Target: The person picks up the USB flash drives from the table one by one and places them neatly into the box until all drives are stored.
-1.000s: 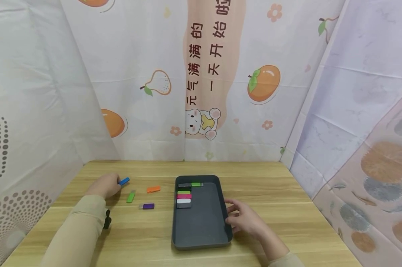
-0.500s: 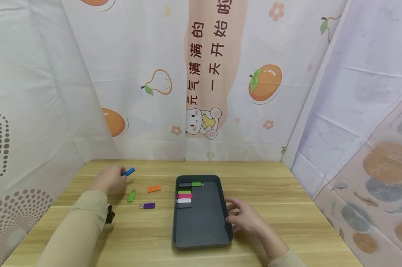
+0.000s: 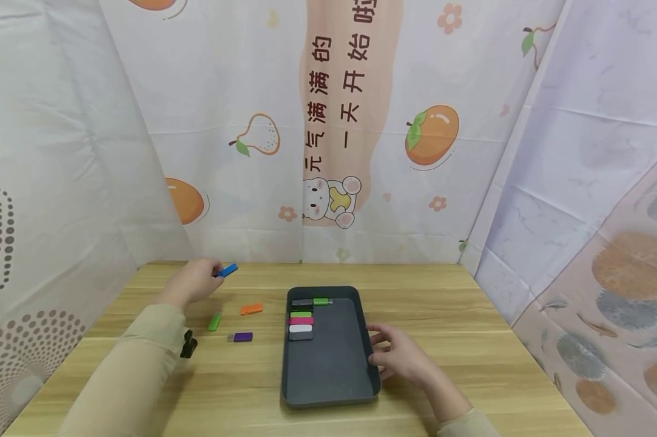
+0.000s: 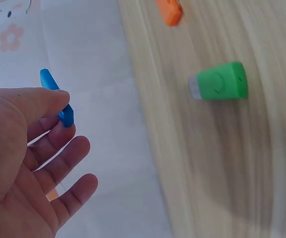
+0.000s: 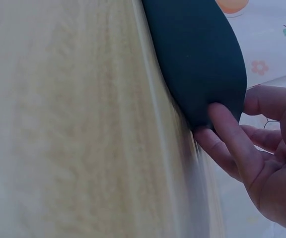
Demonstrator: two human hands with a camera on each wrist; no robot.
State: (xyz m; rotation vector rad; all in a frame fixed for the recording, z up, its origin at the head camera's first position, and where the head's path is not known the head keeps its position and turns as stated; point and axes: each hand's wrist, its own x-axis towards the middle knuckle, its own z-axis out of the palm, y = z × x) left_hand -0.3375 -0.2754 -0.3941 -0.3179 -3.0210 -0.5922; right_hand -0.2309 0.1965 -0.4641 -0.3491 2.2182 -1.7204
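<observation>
My left hand (image 3: 194, 282) pinches a blue USB flash drive (image 3: 228, 270) between thumb and forefinger, raised over the far left of the table. In the left wrist view the blue drive juts past the thumb, and the other fingers are loosely bent. Below it on the table lie a green USB flash drive (image 4: 220, 83), an orange one (image 3: 252, 309) and a purple one (image 3: 243, 337). The dark grey tray (image 3: 333, 370) holds several drives along its left side. My right hand (image 3: 401, 358) grips the tray's right wall, fingers against the outside and thumb at the rim.
Inside the tray, a second green drive (image 3: 321, 301) lies at the top beside a dark one, above a column with a pink drive (image 3: 301, 321) and a white one (image 3: 300, 329). A printed curtain (image 3: 252, 182) stands behind the wooden table (image 3: 432, 291).
My left hand has lifted the blue flash drive and carried it right and away from me. The right hand and the tray have stayed in place.
</observation>
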